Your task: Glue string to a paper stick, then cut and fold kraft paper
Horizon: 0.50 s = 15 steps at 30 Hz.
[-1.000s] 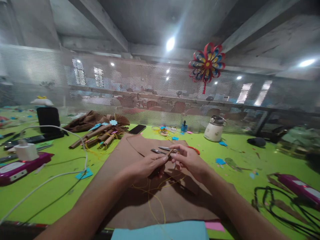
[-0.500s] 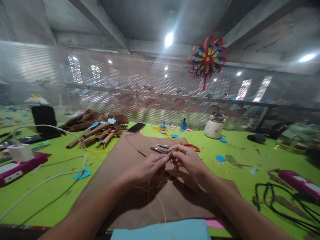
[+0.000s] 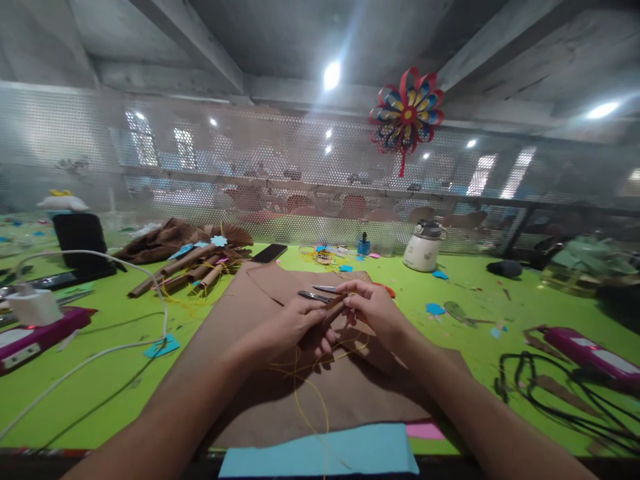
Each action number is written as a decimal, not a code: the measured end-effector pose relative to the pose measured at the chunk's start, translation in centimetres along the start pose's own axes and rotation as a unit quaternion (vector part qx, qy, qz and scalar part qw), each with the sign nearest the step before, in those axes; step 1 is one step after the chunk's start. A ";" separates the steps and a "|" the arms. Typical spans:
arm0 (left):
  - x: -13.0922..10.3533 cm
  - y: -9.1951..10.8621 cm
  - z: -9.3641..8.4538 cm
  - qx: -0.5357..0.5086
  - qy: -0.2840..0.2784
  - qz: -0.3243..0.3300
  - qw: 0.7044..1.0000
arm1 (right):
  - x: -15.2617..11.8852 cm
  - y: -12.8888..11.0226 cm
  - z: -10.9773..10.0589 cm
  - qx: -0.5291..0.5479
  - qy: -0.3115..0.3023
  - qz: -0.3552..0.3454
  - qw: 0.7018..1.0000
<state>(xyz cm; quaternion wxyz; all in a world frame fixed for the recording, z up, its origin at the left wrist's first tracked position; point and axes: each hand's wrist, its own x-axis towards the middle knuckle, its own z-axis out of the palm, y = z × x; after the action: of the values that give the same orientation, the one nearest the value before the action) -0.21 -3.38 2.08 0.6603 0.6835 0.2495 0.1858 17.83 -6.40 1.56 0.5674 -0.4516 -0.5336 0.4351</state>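
A narrow piece of folded brown paper [image 3: 333, 311] is held in front of me, tilted, between both hands. My left hand [image 3: 296, 327] is closed around its lower end. The fingertips of my right hand [image 3: 373, 308] pinch the upper end. Yellow thread [image 3: 300, 383] trails below my hands in loose loops over a large brown paper sheet [image 3: 200, 373]. Just behind my fingers lie scissors [image 3: 314, 296] with their blades apart; my right hand hides most of the red handles.
Rolled brown paper pieces with yellow thread [image 3: 203, 270] lie at the back left beside a phone [image 3: 270, 253]. A white bottle [image 3: 423, 247] stands at the back right. Purple power strips [image 3: 590, 353] and cables flank the sheet. Blue paper [image 3: 320, 450] lies along the front edge.
The brown paper piece has turned so that more of its length shows, and my left fingers now wrap beneath it. The view has shifted slightly.
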 end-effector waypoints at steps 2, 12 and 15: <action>-0.1 -0.1 -0.4 -0.039 -0.024 -0.002 0.999 | 0.3 0.2 -0.4 0.012 -0.009 0.003 1.000; 0.4 -1.5 -1.0 -0.103 -0.043 -0.010 0.994 | 0.2 0.4 0.1 -0.033 -0.029 0.034 0.998; 0.5 -1.7 -0.8 -0.145 -0.020 0.002 0.989 | 0.3 0.4 0.0 -0.020 -0.026 0.028 0.999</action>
<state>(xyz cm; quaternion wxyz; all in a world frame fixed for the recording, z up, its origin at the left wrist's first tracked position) -0.47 -2.44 0.38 0.7567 0.5850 0.2051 0.2077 17.83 -6.05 1.24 0.5322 -0.4659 -0.5437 0.4516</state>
